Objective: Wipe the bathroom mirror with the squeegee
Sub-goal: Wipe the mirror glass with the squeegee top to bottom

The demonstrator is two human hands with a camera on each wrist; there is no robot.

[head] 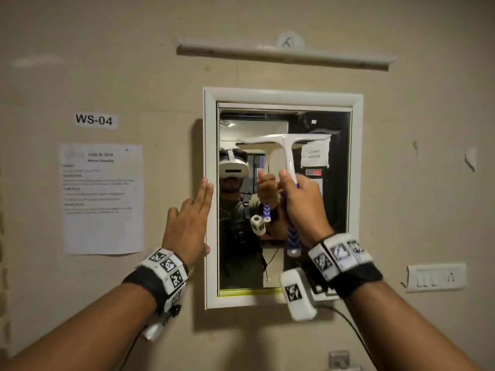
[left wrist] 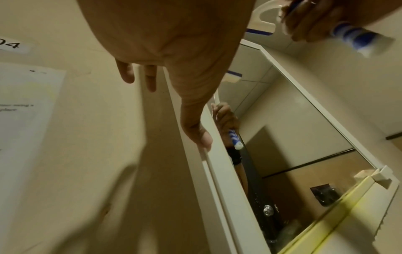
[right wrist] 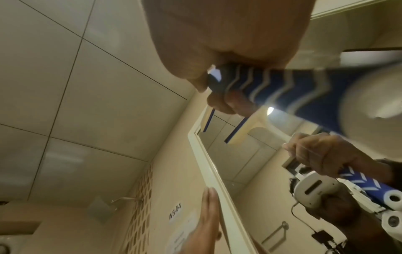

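Our right hand (head: 300,202) grips the blue-and-white ribbed handle of the white plastic T-shaped squeegee (head: 288,151), fingers curled round it, and holds it upright in front of the white-framed rectangular wall mirror (head: 210,162), its blade across the upper part of the glass. Whether the blade touches the glass, we cannot tell. Our left hand (head: 187,223) lies flat with straight fingers against the mirror's left frame edge, the thumb resting on the frame in the left wrist view. Left of the mirror, a printed white paper sheet (head: 103,199) and a small white "WS-04" label (head: 95,120) are stuck to the beige wall (head: 428,183). A white switch plate (head: 435,277) sits on the wall to the right.
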